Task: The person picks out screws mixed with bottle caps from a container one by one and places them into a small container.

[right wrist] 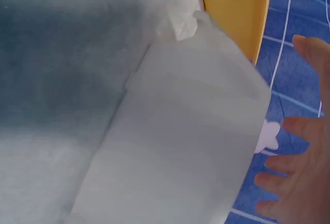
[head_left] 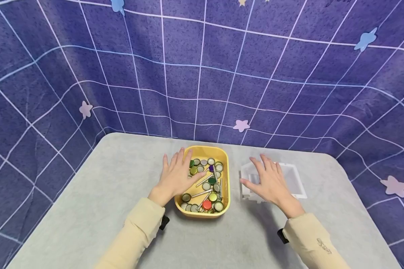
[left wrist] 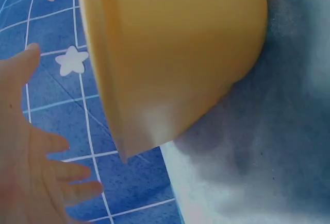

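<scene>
A yellow tub (head_left: pixel 202 215) stands in the middle of the table, holding bottle caps (head_left: pixel 207 204) in several colours and some metal screws or bolts (head_left: pixel 202 193). My left hand (head_left: pixel 176 175) hovers over the tub's left rim, fingers spread and holding nothing. In the left wrist view the tub's side wall (left wrist: pixel 185 54) fills the middle, with the hand apart from it. To the right sits a white plastic container (head_left: pixel 294 179). My right hand (head_left: pixel 269 179) is held over its left part, fingers spread, and hides some of it. The right wrist view shows the container's side (right wrist: pixel 175 121) close up.
The grey table (head_left: pixel 128 172) reaches back to a purple curtain (head_left: pixel 188 74) with a grid of lines and star shapes. A narrow strip of table lies between the tub and the white container. Black straps (head_left: pixel 282 236) show at both wrists.
</scene>
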Motion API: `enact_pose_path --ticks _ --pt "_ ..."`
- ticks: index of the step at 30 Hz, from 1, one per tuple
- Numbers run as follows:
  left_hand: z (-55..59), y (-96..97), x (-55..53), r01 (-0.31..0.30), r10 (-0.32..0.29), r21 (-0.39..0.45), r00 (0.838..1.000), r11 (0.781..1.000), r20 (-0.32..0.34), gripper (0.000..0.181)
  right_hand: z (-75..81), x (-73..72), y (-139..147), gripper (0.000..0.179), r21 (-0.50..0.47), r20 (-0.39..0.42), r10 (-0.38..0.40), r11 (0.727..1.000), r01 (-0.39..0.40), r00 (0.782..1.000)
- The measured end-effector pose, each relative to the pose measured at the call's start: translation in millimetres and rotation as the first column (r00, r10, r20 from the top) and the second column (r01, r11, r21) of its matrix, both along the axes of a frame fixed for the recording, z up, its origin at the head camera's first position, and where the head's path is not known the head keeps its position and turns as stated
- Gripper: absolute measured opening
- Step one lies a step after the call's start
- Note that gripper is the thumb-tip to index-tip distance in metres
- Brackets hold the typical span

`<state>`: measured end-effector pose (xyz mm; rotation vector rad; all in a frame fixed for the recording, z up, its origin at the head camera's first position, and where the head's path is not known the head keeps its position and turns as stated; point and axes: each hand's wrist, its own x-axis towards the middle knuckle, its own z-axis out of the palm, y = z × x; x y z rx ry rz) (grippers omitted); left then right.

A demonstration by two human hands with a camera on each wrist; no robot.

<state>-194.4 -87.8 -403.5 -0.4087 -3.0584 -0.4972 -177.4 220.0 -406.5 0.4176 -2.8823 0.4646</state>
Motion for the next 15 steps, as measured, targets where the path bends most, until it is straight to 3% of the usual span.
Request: enact_pose_path --ticks 6,15 --pt "-2.4 -5.7 -6.0 -0.022 0.015 0.07 0.996 0.997 0.09 0.093 4.8 -2.3 -14 0.073 0.009 -0.01 0.064 0.998 -0.064 0.998" --pt "-4.0 -13.9 -16.9 -0.053 0.049 0.049 0.996 0.997 0.076 0.091 9.9 -6.4 -39 0.075 0.031 -0.013 0.129 0.991 -0.129 0.992"
